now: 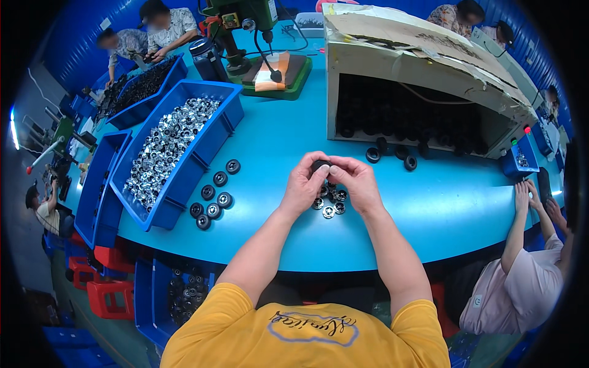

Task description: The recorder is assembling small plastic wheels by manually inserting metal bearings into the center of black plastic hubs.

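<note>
Black round wheel, apparently rubber [319,165], is sitting between both hands' fingertips, above the smooth turquoise worktop [264,248], inward from its near edge. I am seeing the left hand [300,186] and right hand [358,183] pinching it, the left lying closer to its middle. Being round, it is offering no long axis; its tilt is staying unclear to me. Shiny silver-and-black spoked discs [329,212] are lying nearer that edge, partly hidden.
</note>
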Available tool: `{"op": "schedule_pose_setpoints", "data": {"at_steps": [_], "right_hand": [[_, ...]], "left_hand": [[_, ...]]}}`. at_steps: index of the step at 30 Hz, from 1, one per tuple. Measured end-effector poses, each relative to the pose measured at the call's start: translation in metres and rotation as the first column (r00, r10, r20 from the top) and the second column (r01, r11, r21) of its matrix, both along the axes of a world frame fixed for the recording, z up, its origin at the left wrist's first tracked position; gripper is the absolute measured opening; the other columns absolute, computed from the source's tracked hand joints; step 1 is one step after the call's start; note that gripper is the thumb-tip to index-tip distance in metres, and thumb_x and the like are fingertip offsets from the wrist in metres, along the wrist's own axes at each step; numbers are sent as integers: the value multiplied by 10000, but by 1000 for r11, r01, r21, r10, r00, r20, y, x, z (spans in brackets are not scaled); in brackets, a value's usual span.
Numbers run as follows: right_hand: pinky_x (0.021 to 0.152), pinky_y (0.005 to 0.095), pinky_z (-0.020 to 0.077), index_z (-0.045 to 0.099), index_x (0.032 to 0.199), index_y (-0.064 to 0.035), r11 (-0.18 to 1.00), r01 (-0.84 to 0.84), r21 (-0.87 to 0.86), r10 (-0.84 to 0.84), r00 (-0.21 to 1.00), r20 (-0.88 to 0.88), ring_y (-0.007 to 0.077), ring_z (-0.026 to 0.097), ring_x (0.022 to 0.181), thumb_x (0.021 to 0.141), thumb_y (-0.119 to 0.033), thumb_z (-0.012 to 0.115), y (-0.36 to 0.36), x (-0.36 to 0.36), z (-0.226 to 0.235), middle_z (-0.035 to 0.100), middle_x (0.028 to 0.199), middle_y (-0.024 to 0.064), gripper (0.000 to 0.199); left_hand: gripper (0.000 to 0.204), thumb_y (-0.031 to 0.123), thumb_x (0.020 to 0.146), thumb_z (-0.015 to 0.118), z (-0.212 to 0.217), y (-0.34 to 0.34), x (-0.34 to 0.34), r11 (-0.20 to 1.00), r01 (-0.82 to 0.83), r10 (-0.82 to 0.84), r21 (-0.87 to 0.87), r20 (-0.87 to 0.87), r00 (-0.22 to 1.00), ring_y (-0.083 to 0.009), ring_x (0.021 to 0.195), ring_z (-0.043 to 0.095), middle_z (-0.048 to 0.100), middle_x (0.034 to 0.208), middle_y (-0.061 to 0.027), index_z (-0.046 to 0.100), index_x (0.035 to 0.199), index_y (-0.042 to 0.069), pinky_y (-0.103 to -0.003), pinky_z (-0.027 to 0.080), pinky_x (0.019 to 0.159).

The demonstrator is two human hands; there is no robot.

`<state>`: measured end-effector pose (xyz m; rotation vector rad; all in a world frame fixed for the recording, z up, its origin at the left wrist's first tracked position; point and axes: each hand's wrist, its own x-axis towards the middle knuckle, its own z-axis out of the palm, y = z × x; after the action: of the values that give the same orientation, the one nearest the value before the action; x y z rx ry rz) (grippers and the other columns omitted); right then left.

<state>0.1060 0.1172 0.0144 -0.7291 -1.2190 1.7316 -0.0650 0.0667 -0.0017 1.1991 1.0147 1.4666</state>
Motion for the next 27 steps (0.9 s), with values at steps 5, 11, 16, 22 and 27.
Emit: {"op": "schedule_pose_setpoints", "data": {"at_steps": [5, 11, 16, 22, 27], "right_hand": [[919, 329, 597, 713, 1297, 34, 998, -9, -59, 3, 995, -100, 182, 751, 997, 1020, -96, 715, 5, 7, -1, 770, 1147, 112, 306], [888, 320, 613, 711, 1262, 40, 996, 7, -88, -10, 999, -41, 170, 740, 956, 992, -96, 754, 5, 6, 2, 764, 1107, 118, 305], [871, 320, 618, 718, 1214, 32, 995, 41, -91, -47, 996, -71, 161, 733, 946, 986, -93, 764, 5, 6, -7, 763, 1083, 115, 264], [840, 310, 607, 722, 1151, 23, 994, 113, -16, -113, 992, -59, 158, 731, 918, 980, -76, 776, 2, 2, -4, 768, 1050, 105, 205], [834, 303, 601, 737, 1132, 20, 995, 90, -35, -93, 992, -88, 157, 732, 893, 975, -64, 780, -1, 2, 2, 775, 1014, 94, 183]], "left_hand": [[557, -12, 974, 712, 15, -4, 4, 994, 103, -99, -43, 74, 992, -113, 868, 666, 664, 1182, -53, 532, 1495, 67, -262, 584, 644], [598, -37, 953, 711, 13, -2, 1, 988, 123, -118, -88, 65, 991, -109, 833, 662, 674, 1115, -50, 527, 1516, 40, -260, 585, 642], [575, -23, 969, 696, 12, -2, 4, 990, 129, -129, -64, 14, 992, -106, 827, 660, 672, 1085, -46, 527, 1513, 53, -264, 582, 642], [528, 29, 1005, 667, 16, -4, 9, 993, 94, -93, -71, 13, 996, -101, 787, 641, 671, 1035, -46, 518, 1510, 87, -265, 568, 618], [505, 40, 998, 682, 15, -3, 7, 991, 84, -80, -103, 44, 996, -91, 725, 613, 680, 974, -45, 544, 1482, 91, -254, 539, 587]]}}
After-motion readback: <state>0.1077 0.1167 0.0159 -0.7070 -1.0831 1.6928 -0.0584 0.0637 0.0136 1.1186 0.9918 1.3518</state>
